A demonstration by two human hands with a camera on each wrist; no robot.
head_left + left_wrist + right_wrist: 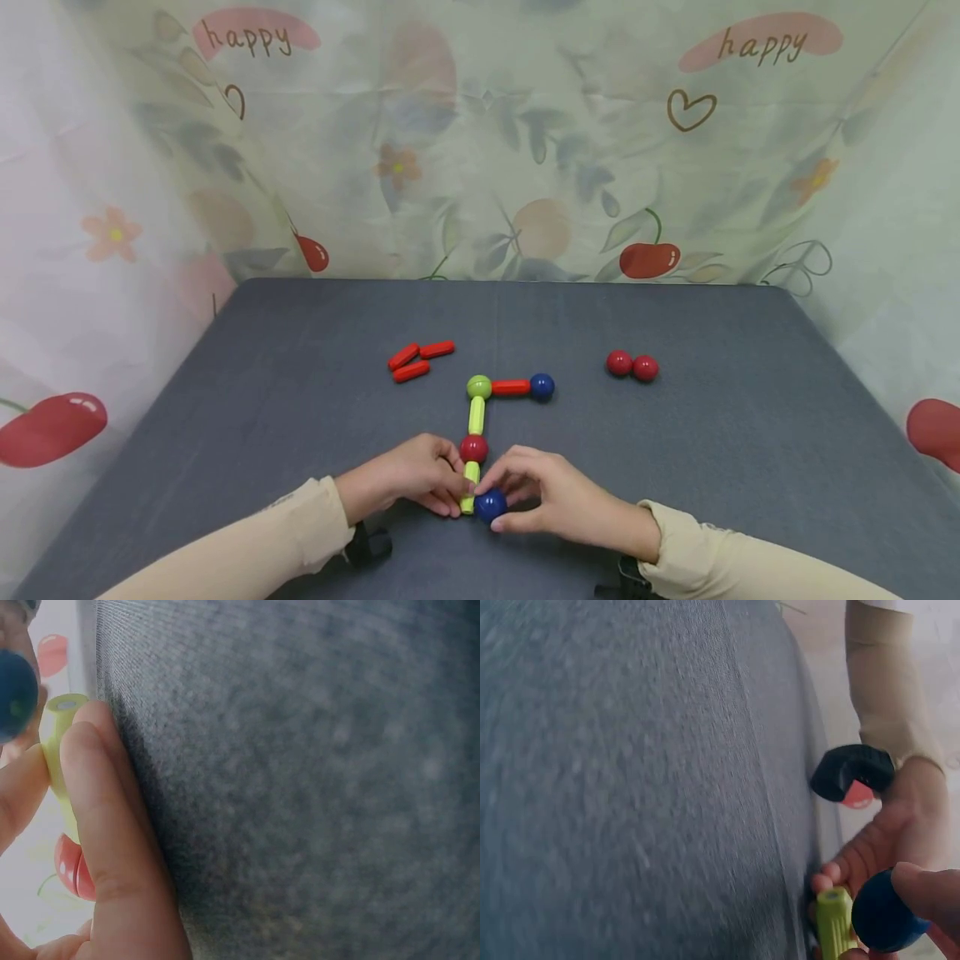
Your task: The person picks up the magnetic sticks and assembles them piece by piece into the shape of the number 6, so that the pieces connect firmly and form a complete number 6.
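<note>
In the head view, my left hand (418, 475) pinches the near yellow-green rod (472, 472), whose far end meets a red ball (473, 448). Between thumb and fingers, my right hand (555, 493) holds a blue ball (491, 506) right beside the rod's near end. A small gap parts this ball from the rod (57, 742) in the left wrist view. Beyond the red ball, a second yellow-green rod (477, 415) leads to a green ball (478, 387). From there a red rod (512, 387) runs right to another blue ball (542, 386).
Three loose red rods (412, 371) lie together on the dark grey table (300, 367), left of the green ball. To the right, two red balls (619, 362) sit side by side. A patterned cloth (480, 150) hangs behind the table and along its sides.
</note>
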